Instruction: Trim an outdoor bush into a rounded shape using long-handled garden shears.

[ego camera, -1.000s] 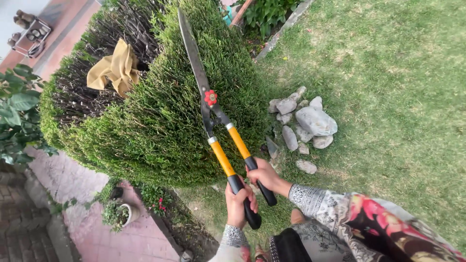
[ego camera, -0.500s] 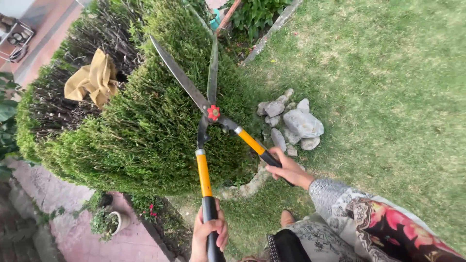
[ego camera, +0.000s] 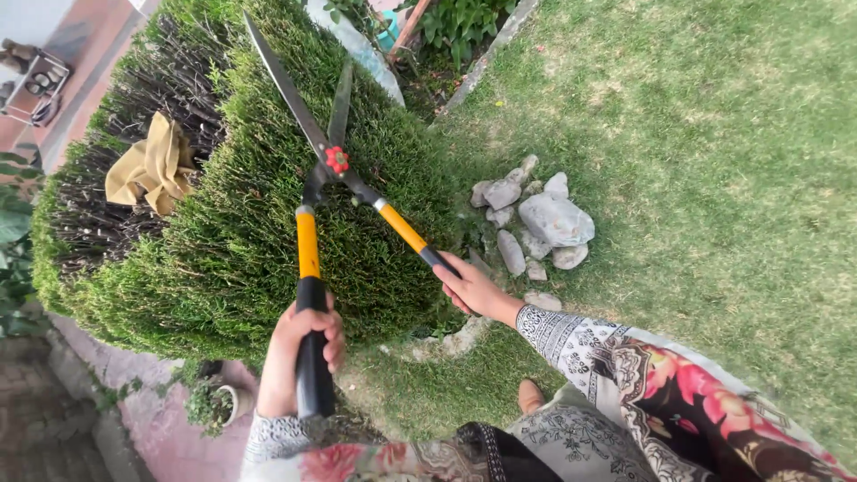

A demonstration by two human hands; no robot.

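Outdoors on a green lawn, beside a rounded clipped hedge bordered at seven o'clock by red brick paving. Holding hedge shears over the hedge top, blades parted in a narrow V pointing toward eleven and twelve o'clock, red pivot knob between them. Left hand wrapped fully shut around the black grip of the left orange handle, at six o'clock from the pivot. Right hand closed around the black grip of the right orange handle, at four o'clock from the pivot; handles spread well apart. Draped on the bare, twiggy part of the hedge at nine o'clock from the pivot, a yellow cloth. Piled on the grass at two o'clock from the right hand, grey stones. Near the paving at lower left, a small potted plant.
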